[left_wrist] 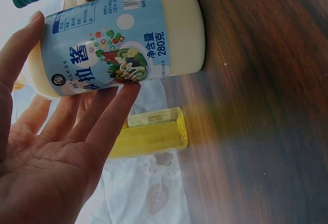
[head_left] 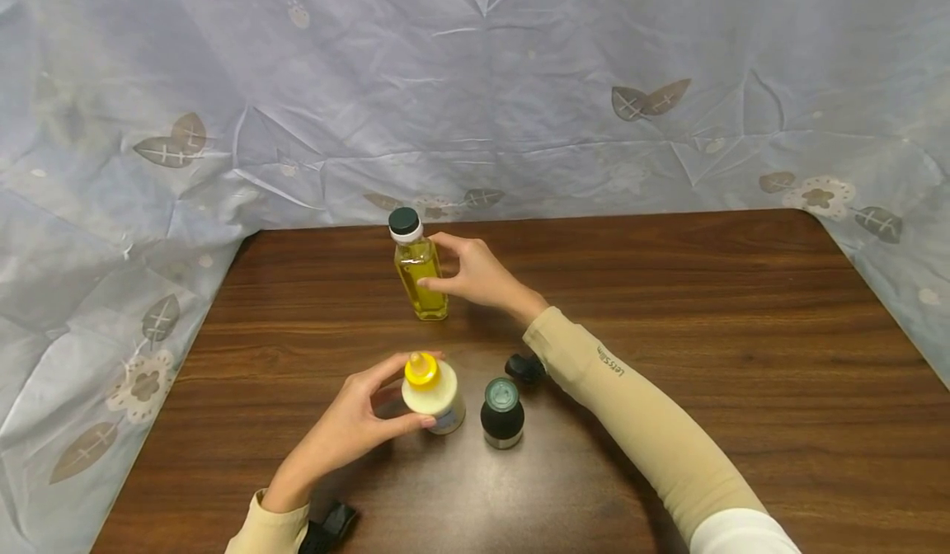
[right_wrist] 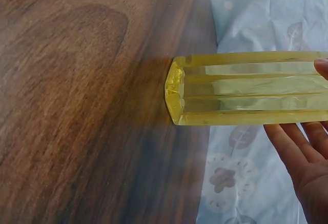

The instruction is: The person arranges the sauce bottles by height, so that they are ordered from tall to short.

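Note:
My left hand (head_left: 356,414) holds a salad dressing bottle (head_left: 441,401) with a yellow nozzle cap, thumb on the near side and fingers round the far side. Its blue label shows in the left wrist view, where the bottle (left_wrist: 110,42) lies between thumb and fingers (left_wrist: 115,114). Further back, my right hand (head_left: 478,274) grips a tall glass bottle of yellow oil (head_left: 423,278) with a dark green cap, the thumb on its near side. The right wrist view has the oil bottle's lower part (right_wrist: 246,88) with its base at the wooden table; its top is out of frame.
A small dark bottle with a green cap (head_left: 502,414) stands to the right of the salad dressing bottle, close to the right forearm. The brown wooden table (head_left: 668,307) ends at the back against a grey patterned cloth (head_left: 534,84).

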Demonstrator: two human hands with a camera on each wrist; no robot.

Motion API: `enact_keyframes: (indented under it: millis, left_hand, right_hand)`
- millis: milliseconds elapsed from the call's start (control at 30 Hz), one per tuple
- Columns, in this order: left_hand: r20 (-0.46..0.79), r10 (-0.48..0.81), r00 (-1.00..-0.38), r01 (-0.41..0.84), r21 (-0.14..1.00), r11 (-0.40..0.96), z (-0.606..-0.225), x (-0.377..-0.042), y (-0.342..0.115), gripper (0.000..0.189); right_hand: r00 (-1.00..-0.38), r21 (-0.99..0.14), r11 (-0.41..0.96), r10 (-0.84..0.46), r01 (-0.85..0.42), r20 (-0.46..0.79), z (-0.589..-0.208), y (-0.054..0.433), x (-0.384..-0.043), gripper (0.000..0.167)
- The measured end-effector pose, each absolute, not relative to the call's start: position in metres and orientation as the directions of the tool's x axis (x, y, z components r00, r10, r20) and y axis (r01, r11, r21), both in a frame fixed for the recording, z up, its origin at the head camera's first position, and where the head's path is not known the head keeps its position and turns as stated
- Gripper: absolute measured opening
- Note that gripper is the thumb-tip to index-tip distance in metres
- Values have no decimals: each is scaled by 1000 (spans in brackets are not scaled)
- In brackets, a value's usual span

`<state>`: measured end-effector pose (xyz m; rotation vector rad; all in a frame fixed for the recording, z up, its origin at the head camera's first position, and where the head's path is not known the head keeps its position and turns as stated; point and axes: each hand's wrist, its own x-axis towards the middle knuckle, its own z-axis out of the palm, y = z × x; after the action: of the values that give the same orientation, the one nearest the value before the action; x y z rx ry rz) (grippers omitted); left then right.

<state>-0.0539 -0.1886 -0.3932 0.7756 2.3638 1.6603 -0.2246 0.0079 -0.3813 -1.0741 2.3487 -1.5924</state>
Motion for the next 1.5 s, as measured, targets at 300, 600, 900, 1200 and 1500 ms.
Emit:
enact_keyframes:
  millis: [300, 600, 900, 1200, 1500]
  left_hand:
    - [177, 492, -852, 338, 904, 261, -392, -54, -188, 61]
    - [177, 490, -854, 339, 903, 265, -394, -54, -187, 60]
    - [152, 492, -857, 313, 913, 263, -394, -55, -187, 62]
    - [157, 498, -852, 318, 913, 256, -394, -55, -186, 62]
    - [170, 484, -858, 326, 910, 257, -393, -53, -187, 61]
  right_hand:
    - [-747, -858, 203, -610, -471, 265, -382, 8, -223, 52]
    - [-759, -849, 279, -620, -450, 199, -379, 18, -220, 62]
    - [-757, -882, 205, -615, -424, 222, -365, 45, -208, 56]
    - [-743, -883, 167, -621, -438, 250, -353, 80, -174, 51]
    - [-697, -939, 68, -688, -338, 202, -359, 114, -129, 48]
